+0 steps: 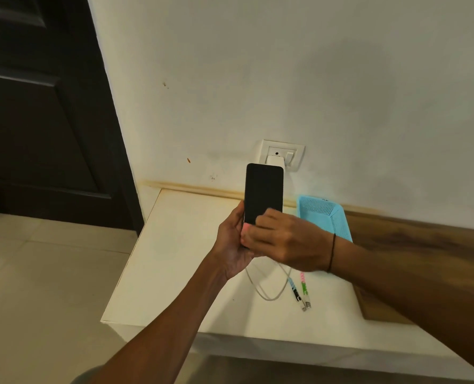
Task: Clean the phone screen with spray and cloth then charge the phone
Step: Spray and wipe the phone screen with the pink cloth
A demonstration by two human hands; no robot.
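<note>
A black phone (263,192) with a dark screen stands upright above the white table (174,259), and my left hand (231,245) grips its lower left edge. My right hand (282,239) covers the phone's bottom end, its fingers pinched on a pink piece (246,228) of the charging cable. The white cable (269,296) loops on the table below my hands. Two loose plug ends (302,296), one blue-wrapped and one pink-and-green, lie beside it. A white charger (275,161) sits in the wall socket (294,155) behind the phone's top. I see no spray or cloth.
A light blue perforated basket (324,214) stands on the table against the wall, right of my hands. A brown wooden surface (396,239) adjoins the table on the right. A dark door (36,106) fills the left, with pale floor tiles (36,286) below it.
</note>
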